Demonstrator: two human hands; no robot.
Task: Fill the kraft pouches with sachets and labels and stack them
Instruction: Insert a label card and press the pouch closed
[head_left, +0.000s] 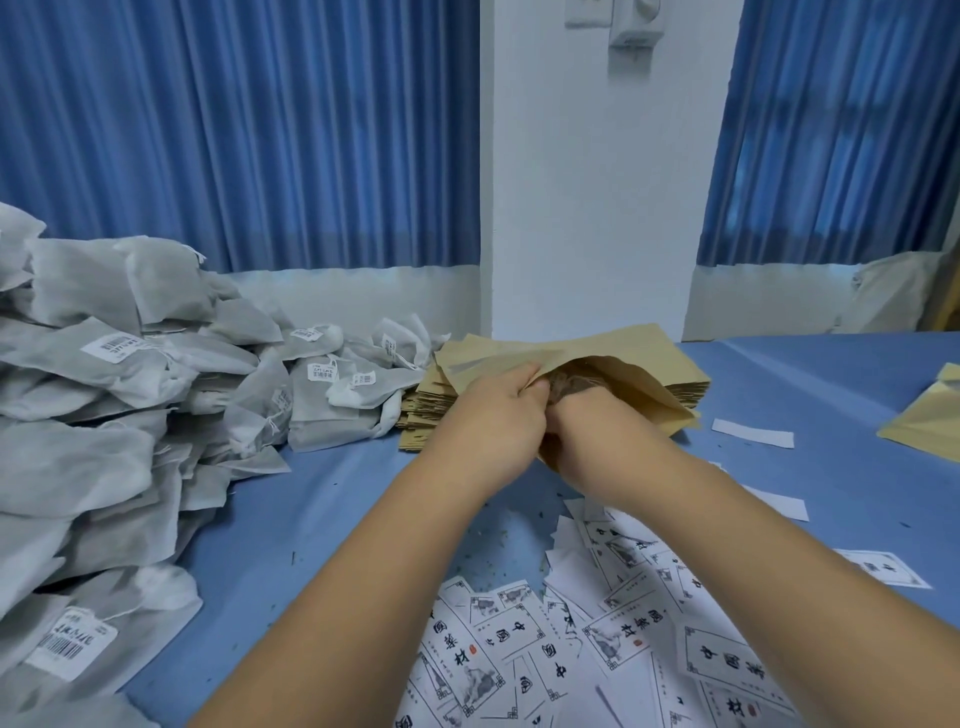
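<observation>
Tan kraft pouch (641, 382) gaping open, left hand (488, 415) pinching its rim, right hand (597, 428) inside, grip hidden

Hands: 2, left hand (488, 415), right hand (587, 415) | open pouch (639, 374): 1 | stack (426, 410) of flat pouches: 1, layers too many to count | pouch at right edge (924, 421): at least 1 | sachets (104, 415): 1 heap, too many to count | labels (613, 639): dozens, overlapping | blank slips (752, 433): at least 2 | curtains (234, 130): 2 | pillar (587, 182): 1

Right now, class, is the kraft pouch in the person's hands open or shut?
Open. The left hand pinches one lip of the kraft pouch; the right hand reaches inside.
</observation>
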